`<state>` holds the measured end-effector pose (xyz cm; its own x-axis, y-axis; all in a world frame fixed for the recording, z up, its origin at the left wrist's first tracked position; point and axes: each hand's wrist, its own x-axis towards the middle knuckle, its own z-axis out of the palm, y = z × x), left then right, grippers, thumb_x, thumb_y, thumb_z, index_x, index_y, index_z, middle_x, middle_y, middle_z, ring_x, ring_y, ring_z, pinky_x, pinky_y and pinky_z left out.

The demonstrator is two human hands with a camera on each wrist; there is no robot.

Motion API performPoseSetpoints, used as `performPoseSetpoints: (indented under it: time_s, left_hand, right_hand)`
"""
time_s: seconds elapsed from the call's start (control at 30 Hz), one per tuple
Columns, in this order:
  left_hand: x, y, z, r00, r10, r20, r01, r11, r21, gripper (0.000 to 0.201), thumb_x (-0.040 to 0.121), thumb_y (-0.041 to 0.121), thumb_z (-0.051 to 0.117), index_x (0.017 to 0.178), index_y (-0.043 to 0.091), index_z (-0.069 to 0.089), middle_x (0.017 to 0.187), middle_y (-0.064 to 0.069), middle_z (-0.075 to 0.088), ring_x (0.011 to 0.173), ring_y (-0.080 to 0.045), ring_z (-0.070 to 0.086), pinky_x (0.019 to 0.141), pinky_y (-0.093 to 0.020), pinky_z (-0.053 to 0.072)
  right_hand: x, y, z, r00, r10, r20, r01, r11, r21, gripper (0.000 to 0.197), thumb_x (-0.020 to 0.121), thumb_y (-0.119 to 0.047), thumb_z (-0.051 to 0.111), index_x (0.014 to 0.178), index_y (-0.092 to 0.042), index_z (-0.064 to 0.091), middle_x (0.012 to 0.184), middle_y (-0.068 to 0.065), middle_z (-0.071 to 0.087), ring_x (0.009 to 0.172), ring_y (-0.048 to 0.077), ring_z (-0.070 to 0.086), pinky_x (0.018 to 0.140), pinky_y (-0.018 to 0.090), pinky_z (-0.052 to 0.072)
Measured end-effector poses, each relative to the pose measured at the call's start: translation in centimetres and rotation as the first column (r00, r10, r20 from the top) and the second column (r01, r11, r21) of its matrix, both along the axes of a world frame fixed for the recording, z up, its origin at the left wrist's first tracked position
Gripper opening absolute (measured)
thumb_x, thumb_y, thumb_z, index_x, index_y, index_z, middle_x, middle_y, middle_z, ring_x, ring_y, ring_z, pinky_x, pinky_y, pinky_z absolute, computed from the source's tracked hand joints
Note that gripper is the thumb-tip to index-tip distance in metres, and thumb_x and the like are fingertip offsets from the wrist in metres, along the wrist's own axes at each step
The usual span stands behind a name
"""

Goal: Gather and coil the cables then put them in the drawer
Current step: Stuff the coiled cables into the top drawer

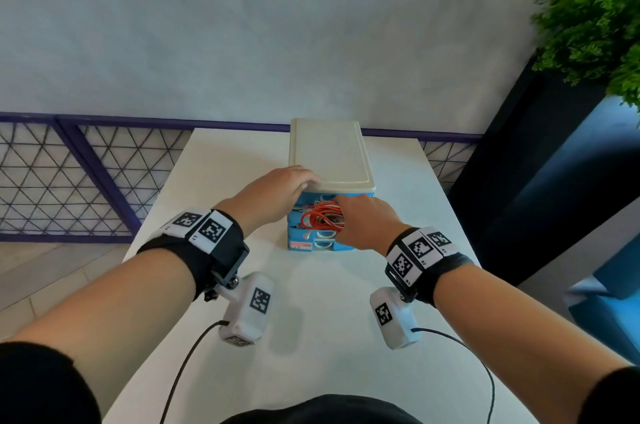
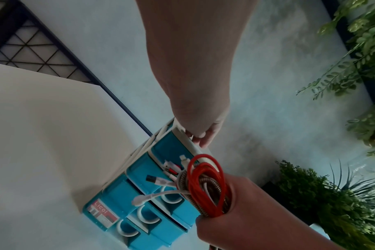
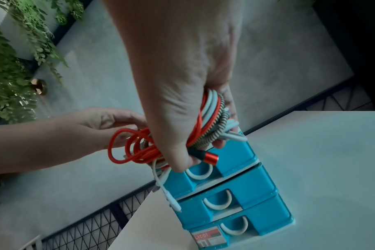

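A small drawer unit [image 1: 330, 181] with a cream top and three blue drawers stands toward the far side of the white bench [image 1: 242, 354], its fronts facing the person. The left hand [image 1: 277, 191] rests on the near left corner of the cream top, fingers laid over the edge and holding nothing else. The right hand [image 1: 363, 222] is clenched around a bundle of coiled cables [image 1: 322, 219], held right in front of the top drawer [image 3: 231, 155]; from the head view I cannot tell whether that drawer is pulled out at all. The bundle mixes bright red loops [image 3: 126, 147], white leads and a brown-and-grey spiral-wrapped cord [image 3: 212, 133], with a red metal plug [image 3: 211, 156] poking out below the thumb. A white connector end [image 3: 173, 203] dangles down across the middle drawer [image 3: 231, 201], and other plug ends stick out toward the drawer fronts in the left wrist view. Each drawer has a white curved pull. The bottom drawer [image 3: 246, 226] carries a red and white sticker [image 3: 208, 236] reading "Licol"; the smaller print under it is too blurred to read. Black-and-white square marker tags sit on both wristbands [image 1: 204, 229]. Green plants [image 1: 595, 21] stand to the right, against a pale wall.
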<state>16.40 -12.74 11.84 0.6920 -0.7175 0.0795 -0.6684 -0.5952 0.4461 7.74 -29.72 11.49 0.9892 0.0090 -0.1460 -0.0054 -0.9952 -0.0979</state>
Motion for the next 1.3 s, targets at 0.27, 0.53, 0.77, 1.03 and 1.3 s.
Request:
performPoseSetpoints:
  time_s: [0.27,0.53,0.77,1.03,1.3]
  left_hand:
    - [0.7,-0.7,0.3,0.997,0.018,0.074,-0.019,1.0,0.003,0.018,0.088,0.013,0.059,0.105,0.016,0.065,0.106,0.0,0.063,0.098,-0.021,0.058,0.085,-0.042,0.047]
    - [0.6,-1.4,0.4,0.992,-0.07,0.109,0.045,0.976,0.211,0.055,0.064,0.029,0.081,0.109,0.017,0.052,0.111,0.0,0.048,0.102,-0.02,0.049,0.077,-0.041,0.05]
    - [0.5,-0.6,0.1,0.987,-0.137,-0.081,0.154,0.948,0.279,0.1,0.053,0.047,0.086,0.131,0.014,0.033,0.13,-0.004,0.034,0.123,-0.024,0.033,0.106,-0.044,0.033]
    - [0.4,0.1,0.3,0.964,-0.121,-0.237,0.155,0.979,0.13,0.097,0.061,0.038,0.086,0.139,0.014,0.033,0.137,0.003,0.032,0.129,-0.011,0.032,0.109,-0.024,0.027]
    - [0.3,0.0,0.3,0.99,-0.095,-0.103,0.094,0.995,-0.013,0.029,0.095,0.029,0.052,0.12,0.023,0.065,0.139,-0.005,0.051,0.128,-0.018,0.043,0.098,-0.022,0.029]
  right_hand:
    - [-1.7,-0.7,2.3,0.985,0.126,-0.117,-0.119,0.991,0.066,0.039,0.073,-0.03,0.067,0.109,-0.018,0.058,0.096,-0.002,0.063,0.079,0.018,0.06,0.072,0.034,0.055]
    - [-2.6,-2.3,7.1,0.981,0.106,-0.165,-0.07,0.976,0.208,0.027,0.074,-0.027,0.071,0.095,-0.024,0.054,0.076,-0.01,0.058,0.064,0.006,0.056,0.05,0.016,0.041]
    - [-1.6,-2.3,7.0,0.991,-0.114,-0.065,0.122,0.984,0.131,0.036,0.071,-0.03,0.068,0.102,-0.019,0.053,0.079,-0.006,0.055,0.067,0.01,0.054,0.051,0.023,0.042]
    - [-0.9,0.7,4.3,0.984,-0.105,-0.142,0.054,0.944,-0.326,0.013,0.08,-0.026,0.058,0.084,-0.014,0.054,0.066,-0.003,0.049,0.055,0.014,0.045,0.05,0.024,0.032]
    - [1.3,3.6,2.7,0.968,-0.211,-0.135,0.169,0.948,-0.27,0.024,0.086,-0.034,0.056,0.103,-0.017,0.057,0.083,-0.001,0.052,0.074,0.018,0.051,0.067,0.028,0.04]
